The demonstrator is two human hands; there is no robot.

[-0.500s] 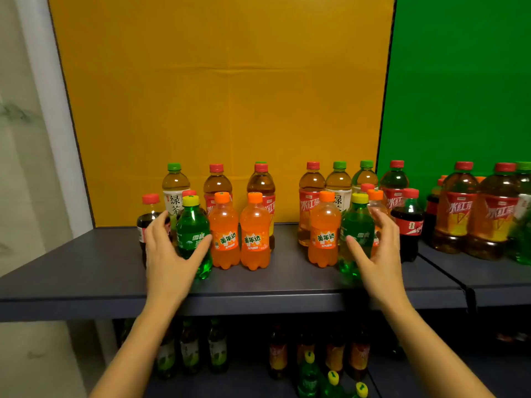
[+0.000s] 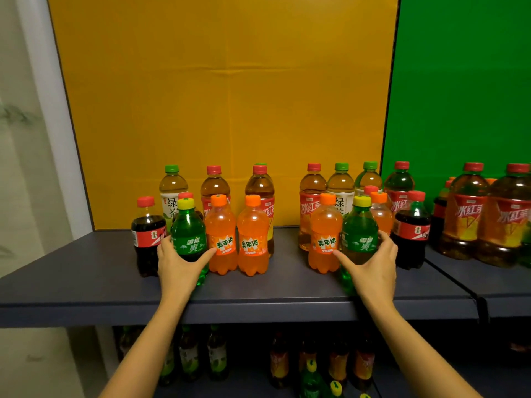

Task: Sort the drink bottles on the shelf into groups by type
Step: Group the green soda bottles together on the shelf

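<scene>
Mixed drink bottles stand on a dark grey shelf [image 2: 86, 285]. My left hand [image 2: 178, 267] wraps the lower half of a green soda bottle with a yellow cap [image 2: 188, 228] at the front left. My right hand [image 2: 372, 267] wraps a second green soda bottle [image 2: 359, 228] at the front right. Two orange soda bottles [image 2: 222, 234] [image 2: 253, 234] stand between them, and a third orange soda bottle [image 2: 324, 234] touches the right green one. A cola bottle [image 2: 146, 234] stands at the far left and another cola bottle [image 2: 412, 228] to the right. Taller tea bottles [image 2: 311, 193] form the back row.
Large iced tea bottles [image 2: 465, 211] crowd the adjoining shelf section on the right. A yellow panel [image 2: 224, 96] and a green panel [image 2: 459, 81] back the shelf. More bottles [image 2: 278, 360] stand on the lower shelf. A white wall [image 2: 26, 139] is at the left.
Both hands have closed in around the two green soda bottles, fingers now wrapping their lower halves. The bottles stand where they were.
</scene>
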